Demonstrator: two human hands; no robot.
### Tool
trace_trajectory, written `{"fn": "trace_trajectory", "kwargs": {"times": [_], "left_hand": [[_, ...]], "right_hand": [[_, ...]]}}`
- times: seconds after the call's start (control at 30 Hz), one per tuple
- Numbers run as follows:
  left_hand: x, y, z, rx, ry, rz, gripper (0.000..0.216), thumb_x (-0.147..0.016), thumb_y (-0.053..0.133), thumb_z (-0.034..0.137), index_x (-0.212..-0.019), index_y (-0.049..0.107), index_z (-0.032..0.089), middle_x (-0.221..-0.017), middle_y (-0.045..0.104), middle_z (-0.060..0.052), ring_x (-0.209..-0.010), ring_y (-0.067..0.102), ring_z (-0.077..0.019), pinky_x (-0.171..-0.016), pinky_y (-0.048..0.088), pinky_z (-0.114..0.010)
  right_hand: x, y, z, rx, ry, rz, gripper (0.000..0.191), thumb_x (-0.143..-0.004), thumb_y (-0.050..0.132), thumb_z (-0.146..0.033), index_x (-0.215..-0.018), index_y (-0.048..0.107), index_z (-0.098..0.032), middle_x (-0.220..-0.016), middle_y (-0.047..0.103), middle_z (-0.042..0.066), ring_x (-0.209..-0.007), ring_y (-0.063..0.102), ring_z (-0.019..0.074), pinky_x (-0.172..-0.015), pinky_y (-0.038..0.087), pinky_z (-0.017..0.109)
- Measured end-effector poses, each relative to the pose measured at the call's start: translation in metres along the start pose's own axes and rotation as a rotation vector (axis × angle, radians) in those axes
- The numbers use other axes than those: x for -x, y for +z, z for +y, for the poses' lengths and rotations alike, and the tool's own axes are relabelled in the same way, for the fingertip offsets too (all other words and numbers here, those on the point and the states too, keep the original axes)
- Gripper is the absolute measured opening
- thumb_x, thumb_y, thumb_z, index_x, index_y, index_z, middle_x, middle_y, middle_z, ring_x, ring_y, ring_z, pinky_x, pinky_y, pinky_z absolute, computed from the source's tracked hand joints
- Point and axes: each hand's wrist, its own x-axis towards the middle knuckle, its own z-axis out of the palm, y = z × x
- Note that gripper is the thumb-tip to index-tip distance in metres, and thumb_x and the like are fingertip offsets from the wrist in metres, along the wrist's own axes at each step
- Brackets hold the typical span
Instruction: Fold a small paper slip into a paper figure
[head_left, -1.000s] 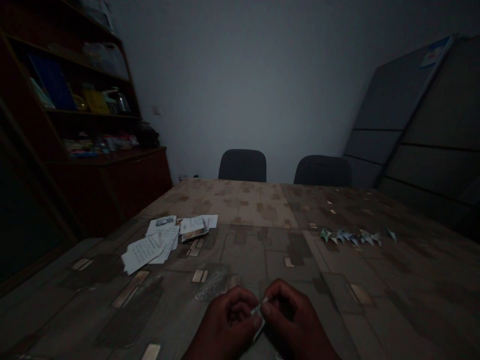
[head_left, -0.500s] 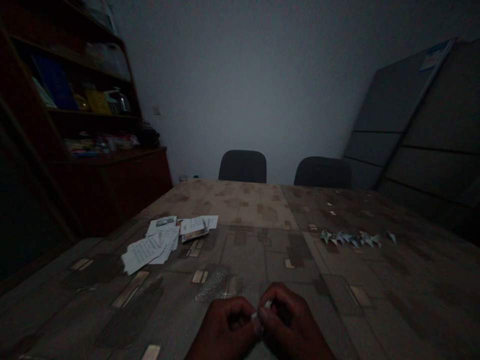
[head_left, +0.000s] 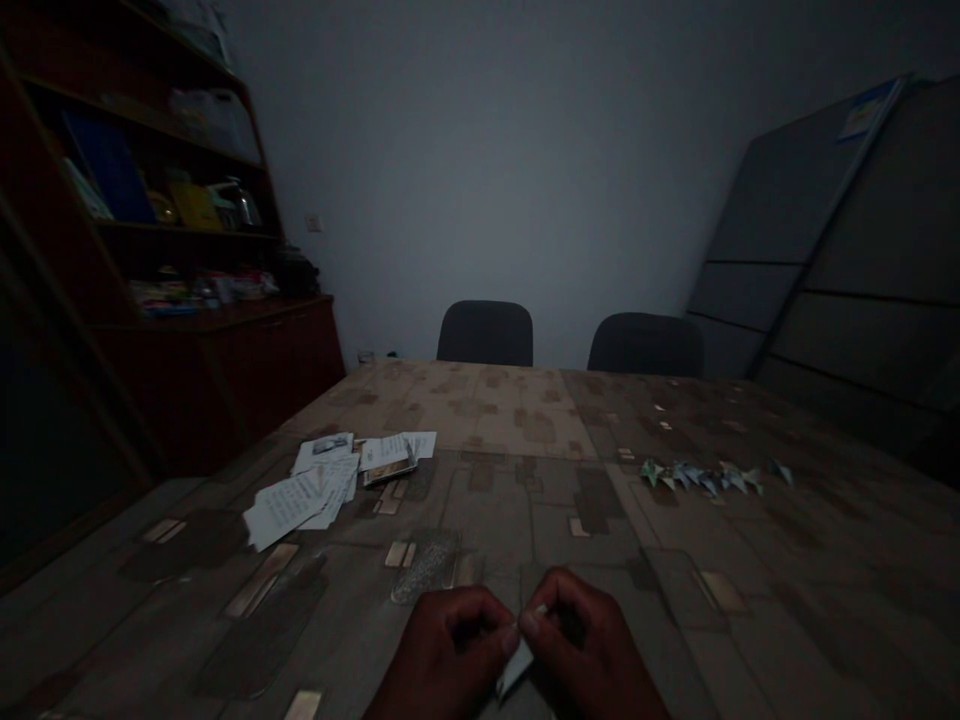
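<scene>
My left hand [head_left: 442, 650] and my right hand [head_left: 589, 650] meet at the table's near edge, fingers curled, both pinching one small white piece of paper [head_left: 519, 668] between them. The paper pokes out below the thumbs. Further back on the right lies a row of several small folded paper figures [head_left: 709, 475]. The room is dim.
A loose pile of white paper slips [head_left: 300, 495] and a phone [head_left: 390, 468] lie at the left on the patterned tabletop [head_left: 517, 420]. Two dark chairs [head_left: 486, 332] stand at the far side. A wooden shelf unit [head_left: 157, 250] fills the left wall; grey panels [head_left: 832, 250] lean at right.
Both hands stayed together at the near edge and worked the paper; more of the white paper now shows below the fingers than half a second ago.
</scene>
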Motion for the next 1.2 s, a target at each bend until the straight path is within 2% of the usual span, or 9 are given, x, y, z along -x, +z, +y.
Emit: {"fn": "trace_trajectory", "kwargs": {"times": [0.1,0.27,0.37,0.47,0.57,0.67,0.8,1.0,1.2], "left_hand": [[0.0,0.0,-0.002,0.007,0.02,0.0,0.029,-0.073,0.062,0.04,-0.061,0.065,0.015,-0.058,0.053,0.0,-0.059,0.047,-0.0166,-0.057,0.032,-0.027],[-0.004,-0.004,0.0,0.045,-0.045,0.037,0.023,-0.066,0.067,0.035,-0.056,0.063,0.015,-0.055,0.051,0.001,-0.057,0.045,-0.0154,-0.055,0.031,-0.026],[-0.008,-0.009,0.005,0.155,-0.013,0.092,0.03,-0.07,0.073,0.039,-0.055,0.064,0.014,-0.054,0.052,0.002,-0.056,0.046,-0.0142,-0.055,0.033,-0.025],[-0.009,-0.008,0.007,0.44,-0.042,0.093,0.045,-0.07,0.075,0.059,-0.07,0.074,0.013,-0.061,0.064,-0.002,-0.058,0.055,-0.0155,-0.058,0.04,-0.026],[-0.006,0.001,0.003,0.601,-0.104,0.073,0.052,-0.053,0.09,0.054,-0.09,0.078,0.018,-0.074,0.074,-0.005,-0.064,0.062,-0.0177,-0.065,0.046,-0.027],[-0.002,0.007,-0.001,0.553,-0.068,0.128,0.047,-0.048,0.095,0.047,-0.081,0.08,0.017,-0.077,0.076,-0.006,-0.074,0.064,-0.02,-0.073,0.047,-0.028],[-0.002,0.006,-0.007,0.465,-0.035,0.209,0.036,-0.06,0.088,0.047,-0.065,0.075,0.014,-0.064,0.068,-0.003,-0.064,0.057,-0.0162,-0.064,0.044,-0.026],[-0.002,0.004,-0.011,0.448,-0.067,0.272,0.032,-0.061,0.086,0.041,-0.062,0.069,0.015,-0.06,0.062,0.0,-0.06,0.053,-0.0148,-0.059,0.04,-0.025],[0.0,0.006,-0.004,0.433,-0.047,0.302,0.03,-0.058,0.087,0.034,-0.057,0.064,0.015,-0.055,0.055,0.003,-0.056,0.047,-0.0125,-0.055,0.037,-0.023]], "right_hand": [[-0.002,-0.001,0.001,0.005,0.017,-0.026,0.025,-0.083,0.058,-0.038,-0.069,0.054,-0.018,-0.063,0.049,-0.002,-0.062,0.046,0.0147,-0.058,0.034,0.024],[-0.004,-0.006,0.001,0.048,-0.004,-0.1,0.023,-0.08,0.059,-0.035,-0.066,0.053,-0.018,-0.063,0.049,-0.003,-0.062,0.046,0.0147,-0.058,0.033,0.024],[-0.004,-0.007,0.002,0.014,0.003,-0.098,0.028,-0.081,0.06,-0.039,-0.064,0.052,-0.019,-0.062,0.047,-0.003,-0.062,0.044,0.0145,-0.058,0.031,0.024],[-0.005,-0.004,0.005,-0.076,0.063,-0.013,0.037,-0.082,0.063,-0.05,-0.065,0.051,-0.018,-0.061,0.045,-0.003,-0.06,0.041,0.014,-0.058,0.03,0.024],[-0.005,0.0,0.006,-0.153,0.094,0.086,0.047,-0.079,0.065,-0.061,-0.066,0.05,-0.018,-0.061,0.044,-0.003,-0.06,0.04,0.014,-0.058,0.031,0.024],[-0.004,0.004,0.006,-0.176,0.101,0.112,0.053,-0.077,0.066,-0.067,-0.065,0.05,-0.018,-0.061,0.043,-0.003,-0.059,0.04,0.0138,-0.058,0.031,0.024],[0.0,0.008,0.009,-0.127,0.074,0.036,0.05,-0.08,0.065,-0.064,-0.065,0.052,-0.018,-0.06,0.045,-0.003,-0.059,0.042,0.0137,-0.057,0.032,0.024],[0.005,0.012,0.014,-0.022,-0.05,0.02,0.046,-0.087,0.058,-0.059,-0.066,0.057,-0.018,-0.062,0.05,-0.001,-0.062,0.049,0.0153,-0.06,0.035,0.025],[0.006,0.012,0.01,0.034,-0.093,0.013,0.037,-0.089,0.059,-0.048,-0.066,0.058,-0.019,-0.064,0.054,-0.001,-0.064,0.052,0.016,-0.061,0.035,0.025]]}}
